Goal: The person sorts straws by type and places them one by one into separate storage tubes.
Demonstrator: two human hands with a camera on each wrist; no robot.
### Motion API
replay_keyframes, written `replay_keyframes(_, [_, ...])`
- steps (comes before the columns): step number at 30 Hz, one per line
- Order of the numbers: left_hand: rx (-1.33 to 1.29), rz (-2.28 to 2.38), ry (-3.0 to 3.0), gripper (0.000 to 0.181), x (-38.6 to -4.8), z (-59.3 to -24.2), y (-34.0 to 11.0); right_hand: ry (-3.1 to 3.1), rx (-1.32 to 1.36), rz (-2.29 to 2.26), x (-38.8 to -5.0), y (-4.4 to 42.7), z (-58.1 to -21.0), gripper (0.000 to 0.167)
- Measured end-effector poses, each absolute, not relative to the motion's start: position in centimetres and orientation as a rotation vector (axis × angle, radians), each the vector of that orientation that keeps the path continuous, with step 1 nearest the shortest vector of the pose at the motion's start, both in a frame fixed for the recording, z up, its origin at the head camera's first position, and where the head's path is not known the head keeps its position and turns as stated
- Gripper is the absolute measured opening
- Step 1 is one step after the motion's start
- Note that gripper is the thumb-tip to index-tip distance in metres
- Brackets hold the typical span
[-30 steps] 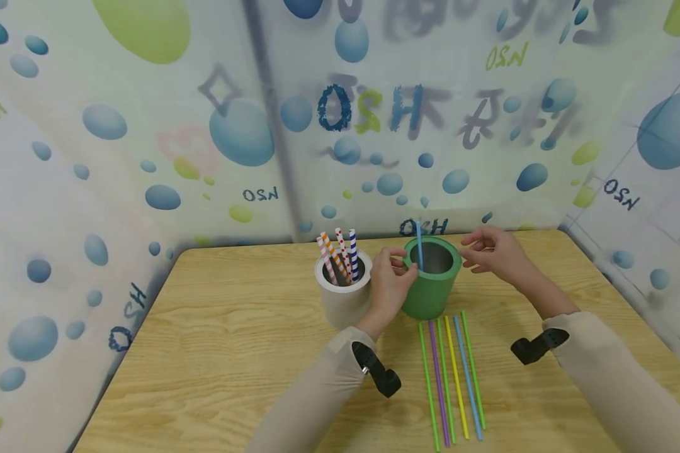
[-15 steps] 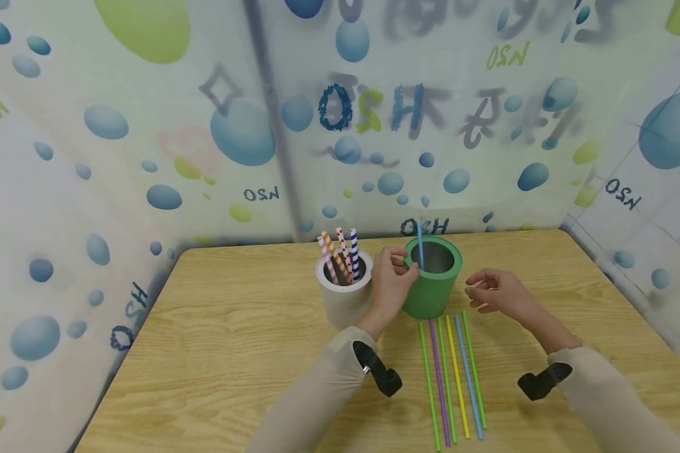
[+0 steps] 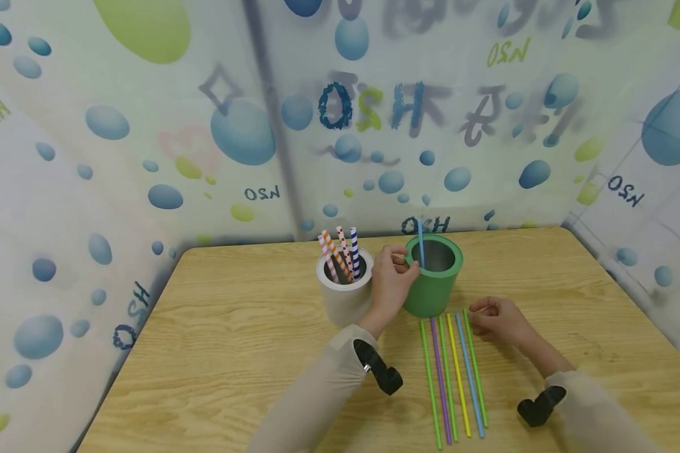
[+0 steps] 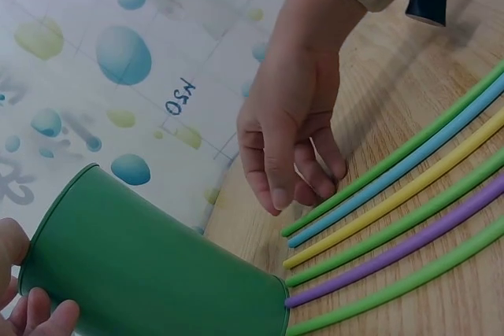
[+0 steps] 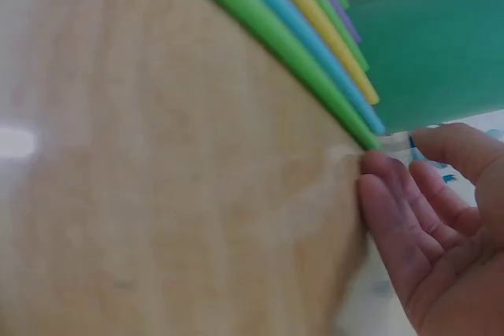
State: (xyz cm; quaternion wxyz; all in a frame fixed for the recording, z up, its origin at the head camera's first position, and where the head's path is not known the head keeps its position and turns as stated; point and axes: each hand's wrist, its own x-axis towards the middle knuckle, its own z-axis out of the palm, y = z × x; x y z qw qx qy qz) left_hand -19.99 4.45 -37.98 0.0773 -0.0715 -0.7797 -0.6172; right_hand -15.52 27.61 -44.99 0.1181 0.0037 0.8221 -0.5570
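My left hand (image 3: 393, 283) holds the left side of the rim of an upright green cup (image 3: 430, 292). A light blue straw (image 3: 420, 242) leans inside this cup. Beside the cup, a row of plain straws (image 3: 458, 384) lies on the table in green, purple, yellow and blue. My right hand (image 3: 501, 324) is low at the upper end of the outermost green straw (image 3: 476, 371). In the right wrist view its thumb (image 5: 457, 149) stands apart from the fingers, with nothing pinched between; a fingertip is at or near the straw's end.
A white cup (image 3: 344, 305) stands left of the green one, partly behind my left hand. It holds several patterned paper straws (image 3: 340, 255). The wooden table (image 3: 232, 352) meets a printed curtain (image 3: 328, 176) at its back edge.
My right hand has come down from beside the green cup's rim to the upper ends of the lying straws. My left hand and both cups have stayed in place.
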Motion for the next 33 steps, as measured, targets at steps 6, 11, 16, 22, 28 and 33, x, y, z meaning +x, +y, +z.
replay_keyframes(6, [-0.212, -1.851, -2.346, 0.025, -20.0, -38.0, 4.5, 2.466, 0.069, -1.602, -15.1, 27.1, -45.7, 0.031])
replay_keyframes(11, [-0.221, -1.850, -2.334, 0.025, -20.0, -38.0, 4.5, 2.550, 0.076, -1.556, -15.1, 26.9, -46.2, 0.031])
replay_keyframes(16, [-0.218, -1.853, -2.329, 0.025, -20.0, -37.8, 4.5, 2.644, 0.075, -1.473, -15.1, 26.8, -46.4, 0.033])
replay_keyframes(22, [-0.215, -1.867, -2.329, 0.024, -19.9, -37.9, 4.5, 2.655, 0.121, -1.427, -14.9, 26.4, -46.0, 0.033])
replay_keyframes(28, [-0.220, -1.876, -2.324, 0.024, -20.0, -38.0, 4.5, 2.631, 0.200, -1.407, -15.1, 26.1, -45.9, 0.033])
replay_keyframes(33, [-0.217, -1.868, -2.325, 0.024, -20.1, -38.1, 4.5, 2.666, 0.196, -1.351, -15.2, 26.1, -45.8, 0.032])
